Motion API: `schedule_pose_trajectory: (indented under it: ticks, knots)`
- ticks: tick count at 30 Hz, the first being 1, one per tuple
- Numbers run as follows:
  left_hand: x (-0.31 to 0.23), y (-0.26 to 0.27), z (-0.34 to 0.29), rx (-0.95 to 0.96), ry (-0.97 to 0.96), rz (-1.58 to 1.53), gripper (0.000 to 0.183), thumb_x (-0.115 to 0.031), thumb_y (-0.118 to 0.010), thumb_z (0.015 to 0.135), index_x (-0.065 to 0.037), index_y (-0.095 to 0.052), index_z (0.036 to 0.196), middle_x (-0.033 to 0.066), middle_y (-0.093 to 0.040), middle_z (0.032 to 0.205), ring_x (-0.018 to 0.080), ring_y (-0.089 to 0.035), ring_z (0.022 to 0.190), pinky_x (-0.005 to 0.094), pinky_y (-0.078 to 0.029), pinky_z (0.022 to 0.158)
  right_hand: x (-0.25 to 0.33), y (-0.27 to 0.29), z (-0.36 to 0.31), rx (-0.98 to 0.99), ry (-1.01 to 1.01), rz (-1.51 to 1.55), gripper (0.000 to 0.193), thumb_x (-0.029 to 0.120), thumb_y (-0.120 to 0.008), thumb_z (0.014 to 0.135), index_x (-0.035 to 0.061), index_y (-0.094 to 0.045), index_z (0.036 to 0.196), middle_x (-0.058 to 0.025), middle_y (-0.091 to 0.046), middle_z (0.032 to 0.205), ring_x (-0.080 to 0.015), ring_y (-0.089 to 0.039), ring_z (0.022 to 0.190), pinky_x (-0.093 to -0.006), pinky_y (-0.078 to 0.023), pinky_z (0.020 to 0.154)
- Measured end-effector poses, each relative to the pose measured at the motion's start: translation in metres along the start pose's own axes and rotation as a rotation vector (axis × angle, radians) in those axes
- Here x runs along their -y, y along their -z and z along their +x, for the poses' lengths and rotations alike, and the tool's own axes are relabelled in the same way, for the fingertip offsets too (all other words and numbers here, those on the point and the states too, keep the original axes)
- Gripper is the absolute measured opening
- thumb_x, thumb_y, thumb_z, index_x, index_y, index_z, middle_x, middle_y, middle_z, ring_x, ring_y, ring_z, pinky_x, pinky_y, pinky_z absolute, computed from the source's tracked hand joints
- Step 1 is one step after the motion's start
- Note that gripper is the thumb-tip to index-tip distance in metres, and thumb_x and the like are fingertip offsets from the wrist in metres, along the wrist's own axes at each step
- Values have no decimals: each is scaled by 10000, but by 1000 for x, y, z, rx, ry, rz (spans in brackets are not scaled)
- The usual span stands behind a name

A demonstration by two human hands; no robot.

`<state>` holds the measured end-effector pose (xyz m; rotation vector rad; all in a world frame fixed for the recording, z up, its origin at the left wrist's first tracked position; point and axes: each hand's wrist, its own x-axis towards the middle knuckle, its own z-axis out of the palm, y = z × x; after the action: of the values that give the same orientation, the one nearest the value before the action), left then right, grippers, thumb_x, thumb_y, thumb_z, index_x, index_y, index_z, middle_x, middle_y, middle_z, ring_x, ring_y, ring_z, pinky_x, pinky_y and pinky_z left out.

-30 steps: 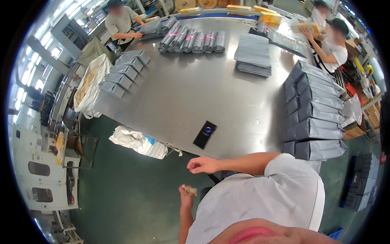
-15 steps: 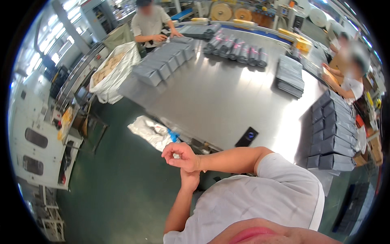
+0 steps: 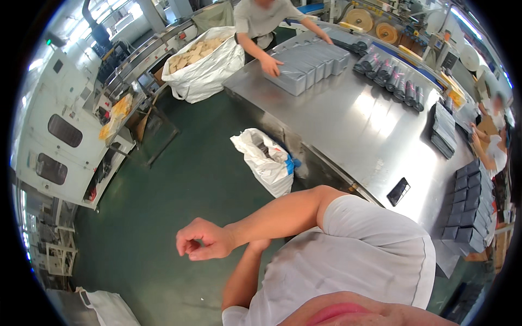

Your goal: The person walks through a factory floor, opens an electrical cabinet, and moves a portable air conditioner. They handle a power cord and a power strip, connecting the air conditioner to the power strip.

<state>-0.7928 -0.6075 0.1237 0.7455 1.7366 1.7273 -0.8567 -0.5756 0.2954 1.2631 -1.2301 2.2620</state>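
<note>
My right hand hangs over the green floor with its fingers curled in, and nothing shows inside it. The right forearm crosses in front of my body. My left hand is tucked behind that forearm, close to it. Its fingers are hidden, and whether it grips the arm cannot be seen. Beyond the forearm, a white sack with a blue patch stands on the floor against the metal table. A black phone lies on the table near its front edge.
A co-worker's hands rest at a row of grey packs. Dark rolls and flat grey stacks lie farther right. Dark bundles are piled at the right. A large white sack holds tan pieces; a machine stands left.
My view has swung left, so the table sits farther right. My right hand has slid away from my left, which now sits farther up behind the forearm. The co-worker's hands have spread along the packs.
</note>
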Motion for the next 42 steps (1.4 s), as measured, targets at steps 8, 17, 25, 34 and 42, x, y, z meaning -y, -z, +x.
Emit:
schedule_pose_trajectory:
  ticks: [8, 17, 25, 34, 42]
  knots:
    - [57, 201, 44, -273, -41, -52, 304, -236, -597, 1043, -41, -612, 1277, 65, -626, 1292, 197, -598, 1163, 375, -511, 956, -181, 46, 114, 237, 292, -75, 103, 53, -639, 797, 54, -626, 899, -16, -561, 697, -199, -528, 607, -320, -388, 492]
    - [-3, 454, 165, -614, -46, -704, 370, -81, -698, 910, -73, -588, 1264, 42, -656, 1161, 190, -640, 1057, 345, -535, 869, -385, 198, 230, 193, -8, -135, 54, 31, -641, 791, 66, -629, 830, -30, -615, 712, -218, -599, 626, -334, -465, 520]
    - [-38, 672, 280, -884, -207, -539, 428, -111, -724, 938, 33, -556, 1303, 98, -661, 1166, 188, -661, 994, 296, -550, 869, -527, 336, 334, 84, -142, -322, 50, 45, -649, 827, 56, -645, 875, -60, -660, 727, -245, -637, 634, -333, -498, 561]
    - [13, 947, 423, -762, -29, -143, 341, -123, -694, 974, 44, -594, 1254, 97, -684, 1051, 142, -640, 831, 265, -508, 693, -717, 555, 357, 154, -1063, -845, 160, 197, -673, 864, 75, -672, 968, -87, -733, 859, -305, -705, 780, -417, -546, 695]
    - [-25, 1146, 639, -355, -133, 834, 382, 16, -740, 841, -3, -628, 1206, 115, -666, 1029, 278, -657, 893, 357, -535, 803, -951, 641, 513, -405, -1302, -260, 153, 184, -678, 870, 33, -684, 844, -80, -679, 796, -177, -655, 708, -353, -516, 628]
